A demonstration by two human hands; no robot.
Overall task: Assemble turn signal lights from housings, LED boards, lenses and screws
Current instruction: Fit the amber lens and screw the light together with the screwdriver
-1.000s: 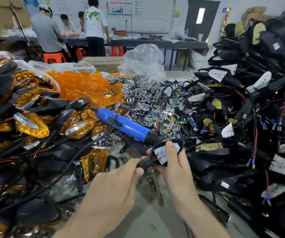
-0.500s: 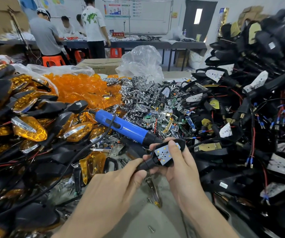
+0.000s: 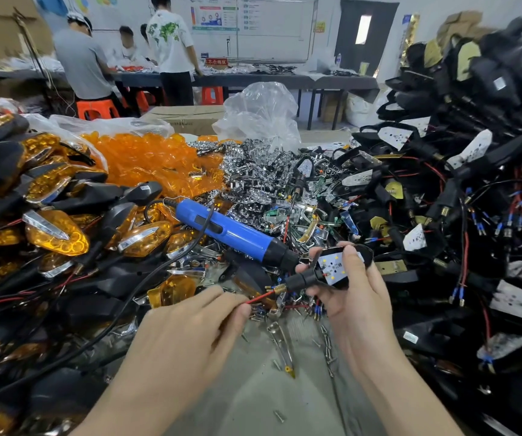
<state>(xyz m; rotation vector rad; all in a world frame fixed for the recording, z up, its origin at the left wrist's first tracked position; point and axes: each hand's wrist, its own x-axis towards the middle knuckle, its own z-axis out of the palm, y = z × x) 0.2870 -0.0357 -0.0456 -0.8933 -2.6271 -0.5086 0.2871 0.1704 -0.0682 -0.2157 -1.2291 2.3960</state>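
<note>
**Station.** The worktop [image 3: 253, 398] is ringed by bulk stock: black wired housings [image 3: 480, 190] to the right, finished amber lights [image 3: 55, 231] to the left, loose orange lenses [image 3: 146, 158] and chrome reflectors [image 3: 253, 174] at the rear. A blue electric screwdriver [image 3: 234, 234] lies across the pile, tip toward the right hand, held by neither hand.

**Step in hand.** By judgement: seating the LED board in one housing and dressing its lead. No lens is fitted yet.

**Hands.** The right hand [image 3: 360, 303] grasps the work housing [image 3: 302, 280] above the bare worktop, fingers curled beneath it and thumb pressed across its open face. The LED board [image 3: 332, 272] sits in that face, part covered by the thumb. The left hand [image 3: 184, 335] pinches the red wire [image 3: 259, 298] leaving the brass-tipped stem; the wire runs taut between the two hands.

**Next move.** Likely: release the wire, confirm the board lies flat, then take a reflector or lens. Loose screws [image 3: 327, 341] lie just below the housing.
</note>
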